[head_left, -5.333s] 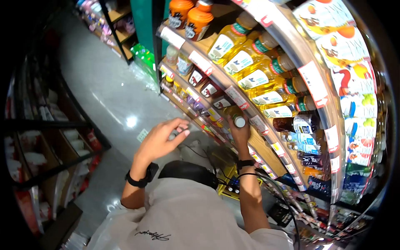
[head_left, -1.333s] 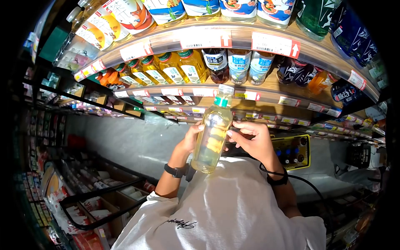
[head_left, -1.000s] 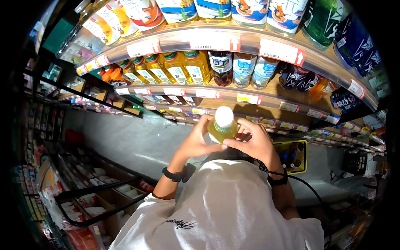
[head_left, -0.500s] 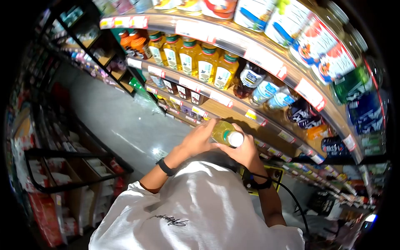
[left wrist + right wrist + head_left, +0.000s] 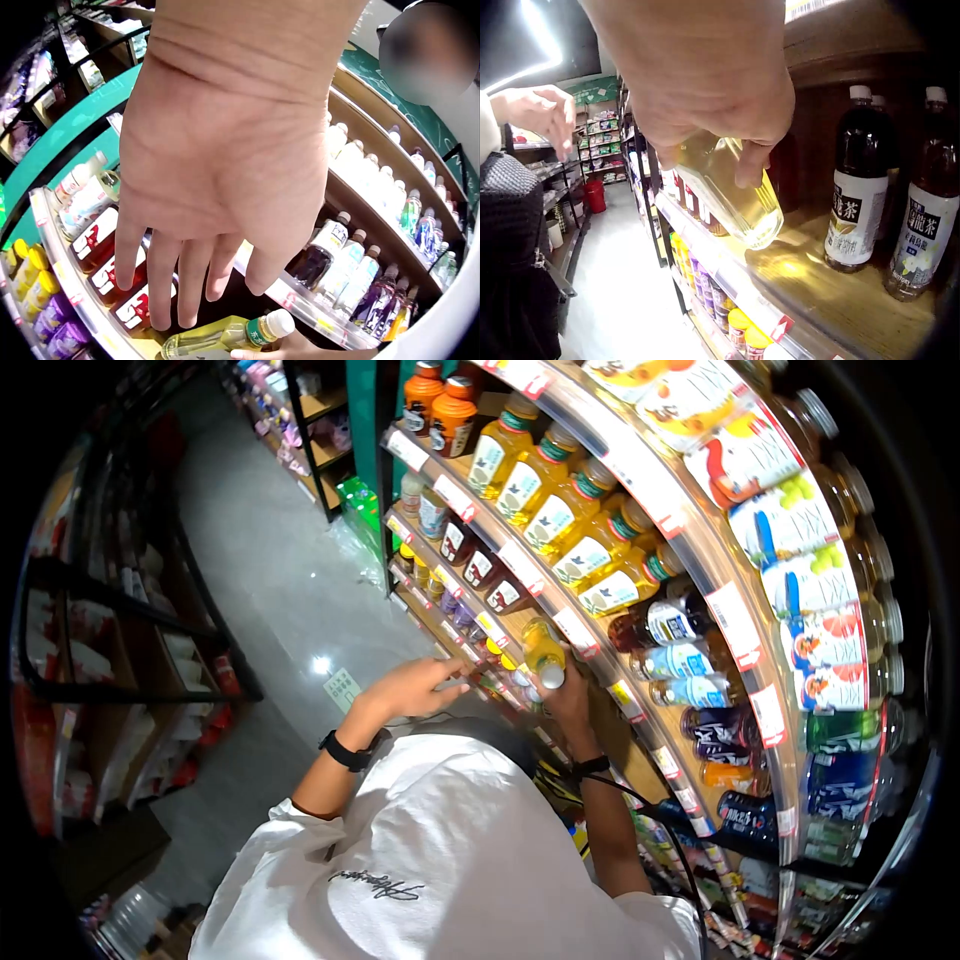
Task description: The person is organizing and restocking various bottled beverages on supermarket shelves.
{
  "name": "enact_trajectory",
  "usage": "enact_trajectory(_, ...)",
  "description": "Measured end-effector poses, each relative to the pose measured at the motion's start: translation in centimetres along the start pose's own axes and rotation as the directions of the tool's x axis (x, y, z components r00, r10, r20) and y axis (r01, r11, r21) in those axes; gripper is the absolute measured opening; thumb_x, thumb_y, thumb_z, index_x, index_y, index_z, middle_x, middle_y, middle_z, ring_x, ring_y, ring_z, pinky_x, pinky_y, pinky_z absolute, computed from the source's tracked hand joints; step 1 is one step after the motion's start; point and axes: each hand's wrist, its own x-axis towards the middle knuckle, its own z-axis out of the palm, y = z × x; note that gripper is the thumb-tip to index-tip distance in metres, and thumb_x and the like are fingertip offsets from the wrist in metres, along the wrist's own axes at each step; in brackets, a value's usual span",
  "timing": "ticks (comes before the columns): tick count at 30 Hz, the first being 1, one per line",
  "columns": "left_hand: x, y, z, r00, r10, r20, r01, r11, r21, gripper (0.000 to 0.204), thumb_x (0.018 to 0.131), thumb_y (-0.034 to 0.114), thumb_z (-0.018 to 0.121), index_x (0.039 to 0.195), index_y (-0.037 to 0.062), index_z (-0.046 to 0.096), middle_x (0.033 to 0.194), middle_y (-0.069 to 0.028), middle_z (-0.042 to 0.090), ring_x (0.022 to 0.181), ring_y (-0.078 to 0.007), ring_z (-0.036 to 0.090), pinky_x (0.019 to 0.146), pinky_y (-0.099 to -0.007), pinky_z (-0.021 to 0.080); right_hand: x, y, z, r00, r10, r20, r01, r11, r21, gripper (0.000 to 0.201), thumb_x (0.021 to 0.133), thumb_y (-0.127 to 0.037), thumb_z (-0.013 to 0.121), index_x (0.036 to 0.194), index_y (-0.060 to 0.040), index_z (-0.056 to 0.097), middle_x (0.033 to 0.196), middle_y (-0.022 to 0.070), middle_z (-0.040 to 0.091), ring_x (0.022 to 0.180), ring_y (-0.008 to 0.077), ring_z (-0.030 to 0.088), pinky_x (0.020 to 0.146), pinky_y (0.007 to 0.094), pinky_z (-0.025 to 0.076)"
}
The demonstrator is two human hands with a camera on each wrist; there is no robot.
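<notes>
A clear bottle of pale yellow drink (image 5: pixel 543 647) with a white cap and a green neck band is in my right hand (image 5: pixel 570 702). Fingers and thumb grip it from above in the right wrist view, where the bottle (image 5: pixel 735 195) tilts with its base close over the wooden shelf (image 5: pixel 810 281). My left hand (image 5: pixel 418 687) holds nothing and hovers in front of my body. Its palm and loosely extended fingers fill the left wrist view, with the bottle (image 5: pixel 217 339) lying below the fingertips there.
Dark red-brown bottles (image 5: pixel 480 568) stand farther left along the same shelf. Dark tea bottles (image 5: pixel 855 187) stand on its other side. Yellow drink bottles (image 5: pixel 553 520) fill the shelf above. Yellow-lidded tubs (image 5: pixel 739 322) sit below. A cable (image 5: pixel 640 800) runs from my right wrist.
Both hands held the bottle before my body, turning it upright. Now my left hand has let go and moved left, while my right hand has carried the bottle to the shelf.
</notes>
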Motion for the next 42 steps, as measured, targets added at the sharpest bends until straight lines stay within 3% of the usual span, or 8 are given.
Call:
enact_trajectory(16,-1.1,-2.3,-0.5,0.963,-0.023,-0.269,0.009,0.999,-0.052,0.029,0.1,0.025,0.061,0.114,-0.0004,0.061,0.105,-0.021,0.073,0.098,-0.0383,0.071,0.084,-0.0442,0.056,6.0,1.3,-0.2,0.842,0.284,0.459,-0.359,0.93,0.083,0.072,0.1,-0.059,0.05,0.132,0.0043,0.06,0.121,0.022,0.069,0.113,0.0375,0.065,0.097,0.042,0.049)
enact_trajectory(18,-0.6,-2.7,0.0,0.965,-0.014,-0.262,0.004,0.999,-0.039,0.029,0.099,0.025,0.062,0.113,-0.0003,0.061,0.104,-0.0213,0.073,0.097,-0.0384,0.071,0.084,-0.0443,0.056,5.7,6.8,1.4,0.831,0.263,0.491,-0.275,0.96,-0.049,0.078,0.102,-0.063,0.039,0.136,0.006,0.055,0.131,0.0239,0.063,0.121,0.038,0.06,0.104,0.042,0.044)
enact_trajectory(20,-0.2,-2.4,0.1,0.971,-0.015,-0.237,0.008,0.999,-0.031,0.029,0.099,0.025,0.062,0.113,-0.0002,0.061,0.104,-0.0213,0.072,0.096,-0.0383,0.07,0.085,-0.044,0.055,5.9,11.7,2.1,0.742,0.147,0.654,0.107,0.937,-0.332,0.047,0.108,-0.019,0.038,0.15,0.0012,0.039,0.148,0.0188,0.05,0.14,0.0237,0.046,0.116,0.0333,0.037)
enact_trajectory(27,2.2,-1.0,0.4,0.99,0.025,-0.136,-0.068,0.945,-0.32,0.051,0.097,0.022,0.069,0.138,0.0006,0.05,0.105,-0.0129,0.073,0.102,-0.0243,0.071,0.093,-0.0387,0.053,5.1,10.1,3.8,0.898,0.191,0.396,-0.321,0.899,0.296,0.054,0.103,-0.045,0.057,0.131,0.0008,0.06,0.126,0.0128,0.067,0.108,0.0224,0.062,0.094,0.0363,0.05)
enact_trajectory(30,3.3,1.7,-1.2,0.956,0.135,-0.262,-0.293,0.525,-0.799,0.07,0.101,0.035,0.062,0.154,0.0021,0.032,0.108,-0.0221,0.072,0.101,-0.0316,0.071,0.095,-0.0416,0.052,1.9,6.7,0.8,0.986,0.065,0.151,-0.111,0.941,0.319,0.045,0.099,-0.037,0.066,0.126,-0.0006,0.062,0.112,0.0148,0.071,0.098,0.0233,0.064,0.087,0.0398,0.052)
enact_trajectory(34,5.2,0.5,-3.1,0.92,0.1,-0.378,-0.386,0.08,-0.919,0.089,0.099,0.073,0.021,0.16,0.0077,0.023,0.112,-0.0261,0.07,0.103,-0.0379,0.07,0.1,-0.0481,0.049,-3.2,7.8,-1.4,0.931,0.296,0.214,-0.355,0.87,0.343,0.047,0.097,-0.036,0.072,0.124,0.0011,0.063,0.107,0.0123,0.071,0.097,0.0173,0.064,0.087,0.0338,0.053)
enact_trajectory(38,6.5,1.7,-3.5,0.926,0.081,-0.368,-0.376,0.264,-0.888,0.091,0.099,0.074,0.02,0.16,0.007,0.024,0.115,-0.0262,0.069,0.104,-0.0384,0.07,0.101,-0.0499,0.049,-9.6,8.7,-4.1,0.97,0.101,0.222,-0.205,0.831,0.517,0.055,0.095,-0.042,0.072,0.123,0.004,0.065,0.115,0.021,0.07,0.111,0.0264,0.065,0.096,0.035,0.05)
enact_trajectory(42,9.0,1.9,-1.9,0.962,0.126,-0.241,-0.267,0.269,-0.926,0.093,0.097,0.076,0.021,0.159,0.0072,0.026,0.116,-0.0263,0.069,0.103,-0.0385,0.07,0.1,-0.0479,0.05,-16.1,15.6,-2.0,0.938,0.25,0.241,-0.298,0.936,0.188,0.064,0.092,-0.046,0.074,0.13,0.0049,0.062,0.125,0.0233,0.068,0.119,0.0327,0.064,0.102,0.0359,0.048)
